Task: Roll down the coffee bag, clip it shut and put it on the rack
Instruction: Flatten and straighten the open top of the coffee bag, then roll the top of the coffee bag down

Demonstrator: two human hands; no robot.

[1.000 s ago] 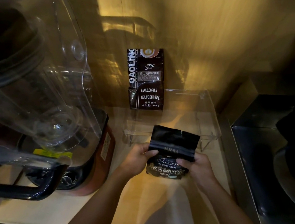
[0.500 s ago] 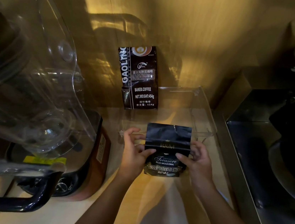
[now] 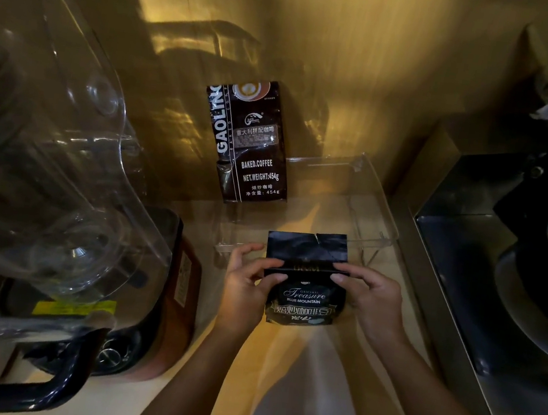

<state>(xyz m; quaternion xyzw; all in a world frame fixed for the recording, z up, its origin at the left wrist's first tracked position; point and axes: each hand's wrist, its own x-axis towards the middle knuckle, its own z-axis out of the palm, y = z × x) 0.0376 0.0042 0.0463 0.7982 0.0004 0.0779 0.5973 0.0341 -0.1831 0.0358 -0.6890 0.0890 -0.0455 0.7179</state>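
Just in front of the clear rack (image 3: 375,199), the coffee bag (image 3: 306,280) is pinched at a crease by the left hand (image 3: 244,283) and right hand (image 3: 370,296); its back is hidden. Dim wooden counter (image 3: 296,375); blender (image 3: 44,179) left of rack, cropped.

Obstacles: large clear plastic blender jug (image 3: 41,151) crowding the left; dark steel sink basin (image 3: 484,285) on the right; tall brown coffee bag (image 3: 253,142) upright on the clear acrylic rack (image 3: 377,199). Free: rack's right half; pale wooden counter (image 3: 282,380) between forearms.
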